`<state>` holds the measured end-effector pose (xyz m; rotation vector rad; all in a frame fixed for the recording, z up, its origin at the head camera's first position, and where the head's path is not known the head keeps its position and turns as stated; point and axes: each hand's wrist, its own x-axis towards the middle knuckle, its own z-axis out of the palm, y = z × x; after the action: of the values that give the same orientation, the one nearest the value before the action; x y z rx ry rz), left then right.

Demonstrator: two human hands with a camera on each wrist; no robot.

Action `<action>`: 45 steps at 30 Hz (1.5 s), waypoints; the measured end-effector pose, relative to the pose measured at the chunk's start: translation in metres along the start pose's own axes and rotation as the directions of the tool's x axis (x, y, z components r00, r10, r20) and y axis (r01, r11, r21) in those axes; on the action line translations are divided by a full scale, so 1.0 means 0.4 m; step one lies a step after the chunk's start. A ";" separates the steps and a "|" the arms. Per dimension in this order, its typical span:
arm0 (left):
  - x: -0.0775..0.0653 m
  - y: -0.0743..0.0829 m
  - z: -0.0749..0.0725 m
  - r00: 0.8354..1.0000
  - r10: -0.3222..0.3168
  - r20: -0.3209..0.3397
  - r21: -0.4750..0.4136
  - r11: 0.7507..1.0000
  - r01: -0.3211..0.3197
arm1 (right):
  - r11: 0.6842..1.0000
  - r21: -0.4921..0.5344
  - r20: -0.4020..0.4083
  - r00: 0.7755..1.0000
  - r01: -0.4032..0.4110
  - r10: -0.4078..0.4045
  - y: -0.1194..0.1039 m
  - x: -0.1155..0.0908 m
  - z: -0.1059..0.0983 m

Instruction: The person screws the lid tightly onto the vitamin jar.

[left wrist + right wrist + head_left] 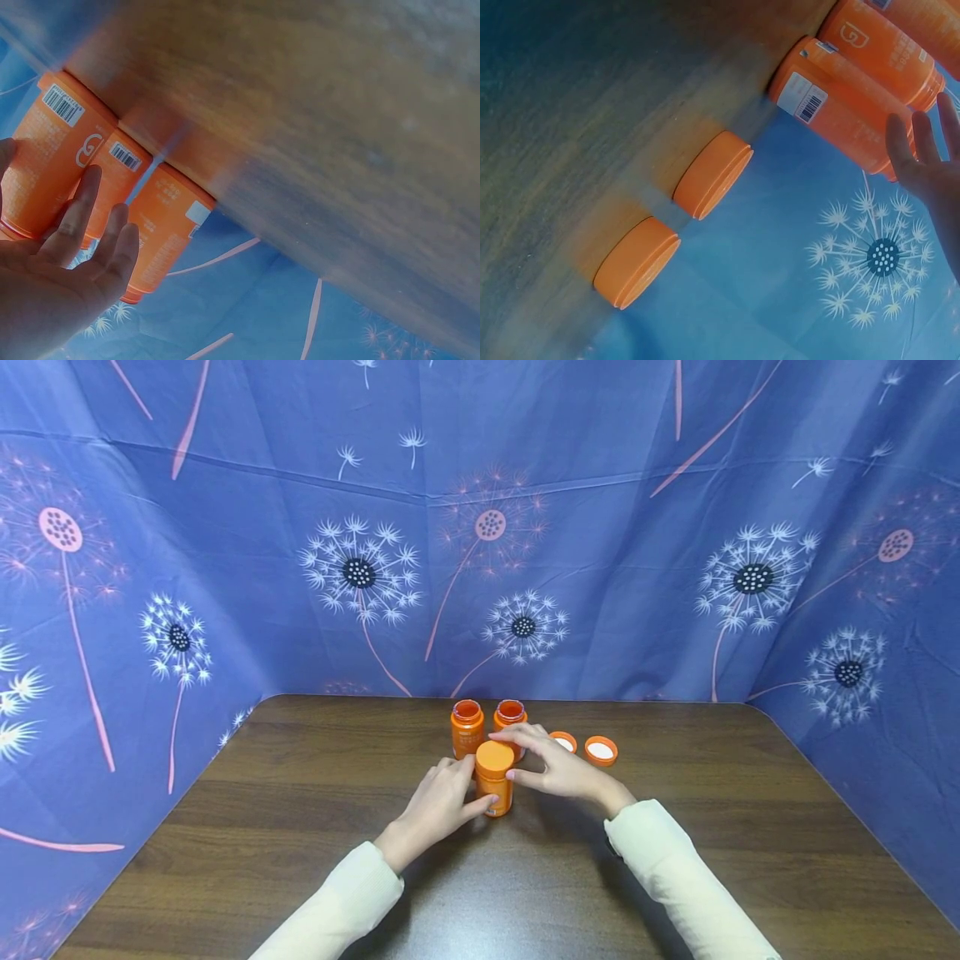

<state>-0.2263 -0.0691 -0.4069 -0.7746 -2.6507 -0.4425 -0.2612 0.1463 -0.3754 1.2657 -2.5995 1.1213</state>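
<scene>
In the head view an orange bottle (498,787) stands upright with its orange screw lid (495,758) on. My left hand (438,802) holds the body loosely, thumb across the front and forefinger at the left side. From the right, my right hand (558,768) has its thumb and fingers about the lid. Its other fingers stretch straight beside the bottles in the right wrist view. Behind stand two orange bottles without lids, the left one (468,739) and the right one (511,712), partly covered by my right hand. The left wrist view shows several fingers lying behind the lidded bottle (49,157).
Two loose orange lids lie on the brown wooden table (315,827), to the right of the bottles: one lid (601,749) shows its white inside, and the other lid (567,740) is partly behind my right hand. A blue dandelion-print cloth (615,577) hangs behind and at both sides.
</scene>
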 end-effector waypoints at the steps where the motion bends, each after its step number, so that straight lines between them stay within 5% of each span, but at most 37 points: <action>1: 0.000 0.000 0.000 1.000 0.001 -0.001 0.000 1.000 -0.001 | 1.000 -0.002 0.003 1.000 -0.002 0.002 0.000 0.000 0.000; 33: 0.000 -0.003 0.002 1.000 0.005 -0.008 -0.004 1.000 -0.005 | 0.997 -0.047 -0.191 0.980 -0.065 0.055 0.002 0.004 0.044; 45: 0.001 -0.003 0.000 1.000 0.004 0.003 -0.003 1.000 -0.004 | 0.999 -0.030 -0.087 0.996 -0.022 0.019 -0.002 0.000 0.014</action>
<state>-0.2272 -0.0699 -0.4071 -0.7821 -2.6513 -0.4449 -0.2590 0.1423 -0.3791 1.1606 -2.5621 1.1090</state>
